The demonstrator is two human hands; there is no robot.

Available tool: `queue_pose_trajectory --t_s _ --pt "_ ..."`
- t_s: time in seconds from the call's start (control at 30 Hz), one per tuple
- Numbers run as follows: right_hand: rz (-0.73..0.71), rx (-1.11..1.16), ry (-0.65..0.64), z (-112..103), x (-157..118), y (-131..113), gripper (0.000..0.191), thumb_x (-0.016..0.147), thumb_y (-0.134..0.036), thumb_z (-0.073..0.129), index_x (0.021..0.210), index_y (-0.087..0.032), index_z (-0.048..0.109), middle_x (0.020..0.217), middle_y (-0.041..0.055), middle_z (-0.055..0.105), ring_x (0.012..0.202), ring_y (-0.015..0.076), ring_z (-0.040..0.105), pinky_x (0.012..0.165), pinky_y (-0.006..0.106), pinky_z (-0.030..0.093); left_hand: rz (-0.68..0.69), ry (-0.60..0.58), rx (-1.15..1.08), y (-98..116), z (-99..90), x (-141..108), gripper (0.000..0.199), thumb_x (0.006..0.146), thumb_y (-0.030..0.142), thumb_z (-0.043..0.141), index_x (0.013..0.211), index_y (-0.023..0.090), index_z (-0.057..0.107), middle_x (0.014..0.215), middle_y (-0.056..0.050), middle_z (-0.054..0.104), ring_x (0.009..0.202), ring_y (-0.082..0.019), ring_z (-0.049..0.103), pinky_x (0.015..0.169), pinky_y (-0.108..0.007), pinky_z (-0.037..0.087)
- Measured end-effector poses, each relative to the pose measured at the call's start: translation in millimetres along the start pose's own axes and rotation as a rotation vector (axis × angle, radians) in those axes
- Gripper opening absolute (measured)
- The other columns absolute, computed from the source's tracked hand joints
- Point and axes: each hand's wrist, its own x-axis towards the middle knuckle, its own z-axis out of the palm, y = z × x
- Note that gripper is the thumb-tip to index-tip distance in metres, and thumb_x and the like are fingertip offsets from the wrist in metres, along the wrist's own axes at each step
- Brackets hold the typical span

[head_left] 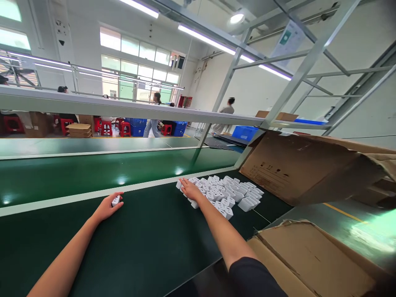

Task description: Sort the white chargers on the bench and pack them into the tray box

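1. I watch a big dark green surface (145,243). It bears all the white blocks, maybe because a flat top keeps them easy to reach.
2. A big brown box (309,165) slants beside the blocks. It has small printed pictures and lines, too tiny for me to read.
3. A second brown box (312,260) sits lower, at the near right, with its flaps spread. I see no words on it.
4. The pile of white blocks (229,189) lies on the surface, close to the big box, perhaps so the right arm can reach it. I find no brand name on them.
5. A hanging sheet (289,39) has a green patch. I can't read it.
6. The right grip (190,189) rests on the pile's left end, fingers stretched. I can't tell if it has hold of any.
7. The left grip (107,207) is curled, thumb and fingers around one white block (115,201), likely to keep it steady.
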Motion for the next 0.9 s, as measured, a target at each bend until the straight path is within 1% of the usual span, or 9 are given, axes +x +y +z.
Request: queue_pose_trajectory --t_s 0.1,0.17,0.33,0.43,0.5,0.6,0.67,0.77,0.9 --pt "-0.008 0.007 0.085 -11 1 -11 0.059 0.094 -0.025 0.043 0.151 -0.011 0.042 0.154 0.0232 0.041 0.141 0.037 0.043 0.112 0.056 0.038 -0.015 0.015 -0.062 6 4.0 0 0.06 0.083 0.056 0.062 0.133 0.024 0.054 0.114 -0.008 0.065 0.089 -0.022 0.064 0.089 -0.038 0.05" --pt "-0.076 0.037 0.151 -16 -1 -35 0.058 0.096 -0.027 0.041 0.152 -0.01 0.039 0.153 0.0254 0.041 0.141 0.0385 0.041 0.111 0.06 0.037 -0.029 0.007 -0.133 12 12.3 1 0.063 0.084 0.057 0.061 0.136 0.024 0.05 0.113 -0.008 0.065 0.08 -0.018 0.064 0.084 -0.037 0.051" --pt "-0.526 0.178 0.149 -8 -31 -141 0.064 0.094 -0.047 0.056 0.152 -0.025 0.039 0.155 0.0094 0.044 0.143 0.0223 0.041 0.118 0.039 0.037 -0.022 -0.079 -0.39 32 41.1 4 0.08 0.084 0.065 0.059 0.146 0.02 0.035 0.112 -0.01 0.065 0.089 -0.021 0.065 0.08 -0.035 0.052" --pt "-0.841 0.431 0.174 5 -55 -200 0.078 0.085 -0.05 0.07 0.15 -0.02 0.04 0.151 0.014 0.047 0.142 0.0262 0.041 0.118 0.044 0.037 -0.016 -0.087 -0.521 43 48.0 2 0.087 0.08 0.068 0.065 0.146 0.019 0.035 0.118 -0.012 0.064 0.098 -0.023 0.065 0.086 -0.036 0.052" --pt "-0.886 0.628 0.223 11 -67 -222 0.071 0.082 -0.045 0.074 0.143 -0.019 0.047 0.142 0.0156 0.054 0.136 0.0284 0.047 0.115 0.048 0.041 -0.024 -0.084 -0.59 49 47.4 -1 0.086 0.08 0.066 0.068 0.146 0.02 0.037 0.121 -0.012 0.063 0.099 -0.023 0.064 0.086 -0.035 0.051" --pt "-0.776 0.809 0.3 15 -78 -230 0.06 0.083 -0.04 0.073 0.136 -0.023 0.051 0.13 0.012 0.062 0.124 0.0268 0.058 0.107 0.047 0.048 -0.056 -0.14 -0.708 55 45.1 -5 0.092 0.079 0.066 0.07 0.15 0.02 0.033 0.108 -0.012 0.068 0.09 -0.024 0.067 0.077 -0.034 0.051" --pt "-0.734 0.864 0.373 15 -82 -226 0.067 0.084 -0.038 0.072 0.143 -0.026 0.043 0.133 0.0118 0.06 0.122 0.0262 0.06 0.105 0.046 0.05 -0.078 -0.188 -0.788 59 44.7 -7 0.097 0.073 0.06 0.078 0.15 0.021 0.033 0.105 -0.011 0.069 0.091 -0.025 0.068 0.078 -0.033 0.051" --pt "-0.767 0.869 0.488 16 -86 -220 0.08 0.085 -0.034 0.072 0.152 -0.031 0.027 0.139 0.0119 0.056 0.128 0.0255 0.056 0.106 0.045 0.05 -0.085 -0.216 -0.894 65 43.8 -9 0.094 0.065 0.039 0.089 0.145 0.024 0.042 0.11 -0.01 0.069 0.098 -0.024 0.067 0.083 -0.031 0.05" --pt "-0.802 0.793 0.574 17 -87 -217 0.087 0.087 -0.033 0.07 0.156 -0.032 0.016 0.144 0.0137 0.05 0.135 0.0272 0.05 0.105 0.047 0.051 -0.056 -0.259 -0.964 76 37.5 -10 0.087 0.064 0.02 0.089 0.142 0.026 0.049 0.105 -0.007 0.07 0.097 -0.021 0.066 0.085 -0.029 0.048"
